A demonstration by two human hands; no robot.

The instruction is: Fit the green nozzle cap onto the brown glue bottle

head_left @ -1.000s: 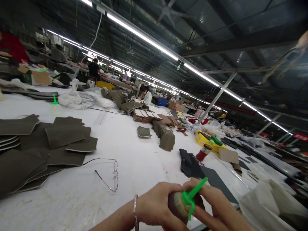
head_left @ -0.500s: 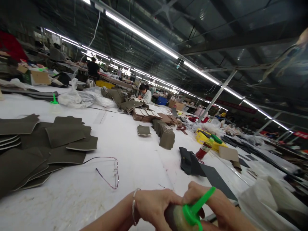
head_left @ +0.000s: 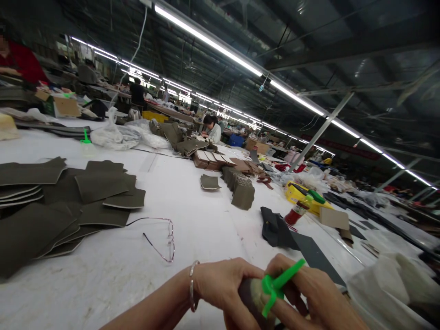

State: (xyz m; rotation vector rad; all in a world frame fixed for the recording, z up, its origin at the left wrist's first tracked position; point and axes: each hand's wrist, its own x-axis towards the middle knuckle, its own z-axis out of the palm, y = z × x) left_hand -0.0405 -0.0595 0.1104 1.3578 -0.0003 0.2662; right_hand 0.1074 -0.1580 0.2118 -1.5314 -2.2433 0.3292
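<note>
Bottle (head_left: 253, 300): we hold it in both hands, low in our view, above the white table (head_left: 199, 215); it tips a bit, and we cannot see its base.
Cap (head_left: 270, 286): it is bright green and sits on the bottle, with a long thin spout (head_left: 292, 272) that points up and to the right.
Left hand (head_left: 223, 282): its fingers wrap around the side of the bottle and grip it; a silver bangle (head_left: 192, 286) sits on our wrist.
Right hand (head_left: 318, 293): its fingers bend in and grip the top of the bottle, right by the cap; we cannot see all the tips.
Pile (head_left: 101, 188): flat, dark green-brown pieces lie on top of each other at our left.
Glasses (head_left: 171, 233): they lie between the pile and our hands, with one thin arm by the pile.
Black cloth (head_left: 275, 229): it lies folded past our right hand, next to a flat grey sheet (head_left: 316, 256).
Drink (head_left: 296, 211): this red one stands just behind the black cloth, near a yellow box (head_left: 294, 191).
Worker (head_left: 213, 130): someone in a pale top bends over some work, far across from us.
</note>
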